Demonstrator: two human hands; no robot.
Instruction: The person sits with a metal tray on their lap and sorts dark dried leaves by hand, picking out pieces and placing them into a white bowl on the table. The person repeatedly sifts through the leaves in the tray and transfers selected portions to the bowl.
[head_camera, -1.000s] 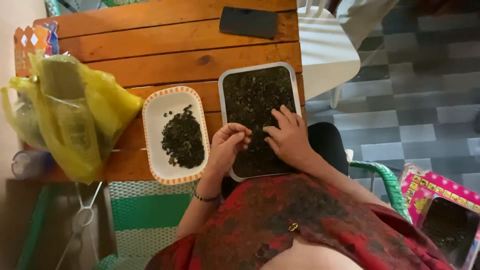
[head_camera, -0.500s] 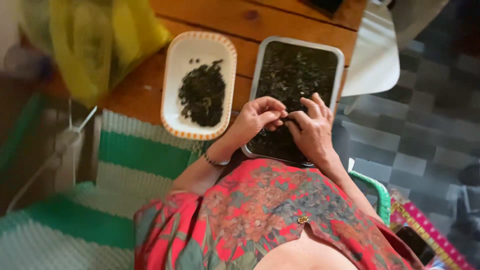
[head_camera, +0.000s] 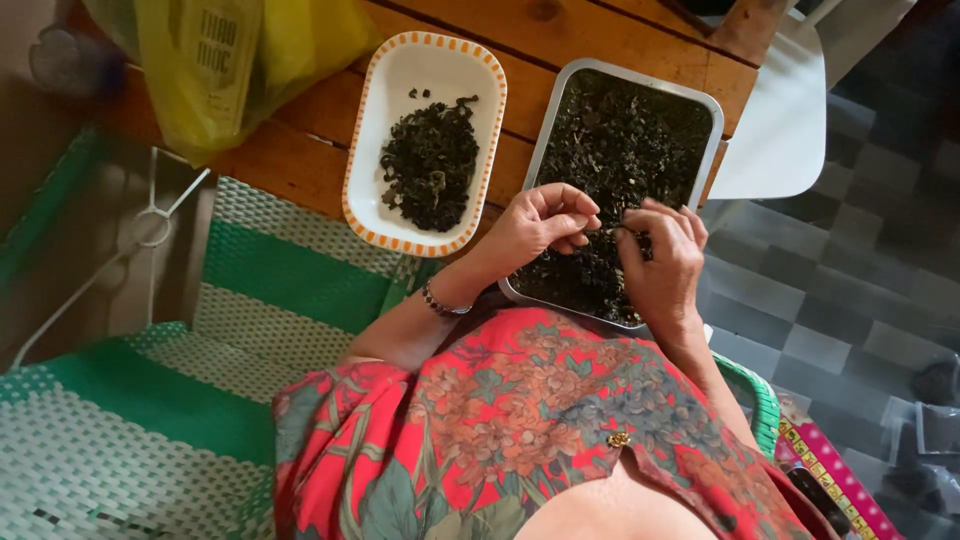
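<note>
Hands (head_camera: 610, 240) above leaf tray (head_camera: 640, 85).

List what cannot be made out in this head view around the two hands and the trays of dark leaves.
- What the left hand and right hand pinch between them: too small to tell.
- Near edge of the metal tray: covered by both hands and wrists.
- Yellow bag: cut off by the top edge, contents blurred.
- Wooden table: far part out of frame.
- White dish: bottom hidden under its leaf pile.
</note>
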